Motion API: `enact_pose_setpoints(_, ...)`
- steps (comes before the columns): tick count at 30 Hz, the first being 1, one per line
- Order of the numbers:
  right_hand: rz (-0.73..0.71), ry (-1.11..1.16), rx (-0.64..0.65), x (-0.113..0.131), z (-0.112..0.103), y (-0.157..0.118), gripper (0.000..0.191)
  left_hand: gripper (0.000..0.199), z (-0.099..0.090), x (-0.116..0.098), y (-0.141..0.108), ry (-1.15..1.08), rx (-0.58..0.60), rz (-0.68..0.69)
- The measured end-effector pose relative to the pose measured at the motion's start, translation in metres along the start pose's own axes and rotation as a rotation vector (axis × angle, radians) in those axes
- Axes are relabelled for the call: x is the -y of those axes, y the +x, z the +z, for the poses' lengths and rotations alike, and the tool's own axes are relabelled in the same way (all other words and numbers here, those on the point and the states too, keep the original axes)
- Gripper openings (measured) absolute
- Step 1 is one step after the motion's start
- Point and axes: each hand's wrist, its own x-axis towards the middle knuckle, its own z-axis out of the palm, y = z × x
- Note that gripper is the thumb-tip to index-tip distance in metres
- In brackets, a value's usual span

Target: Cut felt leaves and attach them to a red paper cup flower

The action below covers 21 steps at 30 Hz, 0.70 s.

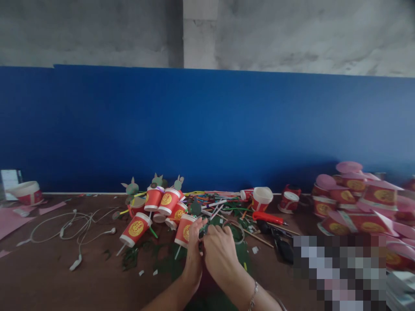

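My left hand (193, 248) and my right hand (222, 250) meet over the middle of the table. The right fingers are curled into a pinch, and the left fingers rise beside them, bent in toward the same spot. A small greyish bit shows between the fingertips; the hands hide what it is. Just left of my left hand, a red paper cup (185, 231) with a yellow round print leans upside down on a white straw (177, 252). Behind it stands a dark green paper animal head (195, 207). A loop of clear tape or thin band (241, 235) lies right of my right hand.
Several finished-looking red cups (136, 229) pile up to the left. White earphones (76, 261) lie farther left. Coloured sticks (207, 196) spread at the back. A red-handled tool (269, 217) and black-handled scissors (283, 248) lie right, before a heap of red and pink cups (324, 206).
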Motion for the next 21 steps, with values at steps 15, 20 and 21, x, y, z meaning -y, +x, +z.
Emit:
enact_pose_setpoints(15, -0.173, 0.249, -0.03, -0.03, -0.002, 0.005, 0.012, 0.048, 0.005, -0.001, -0.011, -0.129, 0.065, -0.046)
enact_pose_setpoints(20, -0.155, 0.416, -0.054, -0.051, -0.004, 0.014, 0.009, 0.046, 0.007, -0.001, -0.015, -0.16, 0.146, -0.075)
enact_pose_setpoints(21, -0.137, 0.419, -0.052, -0.055, -0.005, 0.016, 0.009, 0.045, 0.007, -0.002, -0.015, -0.18, 0.149, -0.102)
